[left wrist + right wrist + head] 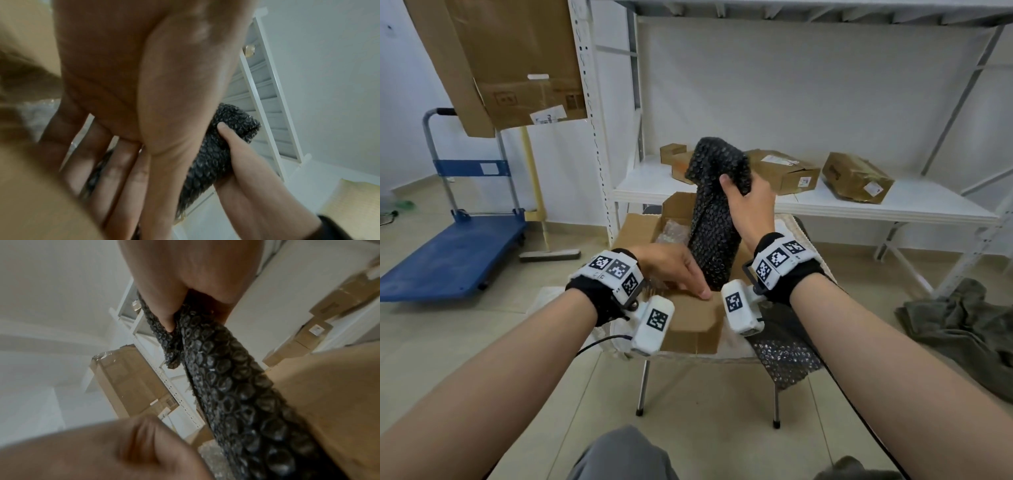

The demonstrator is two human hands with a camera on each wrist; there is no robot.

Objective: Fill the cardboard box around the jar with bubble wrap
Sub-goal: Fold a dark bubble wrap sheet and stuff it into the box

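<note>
Right hand (748,205) fingers (225,131) wrap the black bubble wrap (717,212) roll's top.

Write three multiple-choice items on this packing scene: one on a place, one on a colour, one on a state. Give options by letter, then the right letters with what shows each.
1. Where does the open cardboard box sit?
A. On the blue trolley
B. On a small seat in front of the person
C. On the white shelf

2. What colour is the bubble wrap held up over the box?
A. Black
B. Pink
C. Green

3. What is the right hand doing?
A. Hanging idle and holding nothing
B. Lying flat on the floor
C. Gripping the bubble wrap near its top

Answers:
1 B: the head view shows the box on a metal-legged seat, with the blue trolley and white shelf apart from it.
2 A: the wrap looks black in all three views.
3 C: the thumb and fingers curl round the wrap, while the left hand lies at the box's near flap.
</note>
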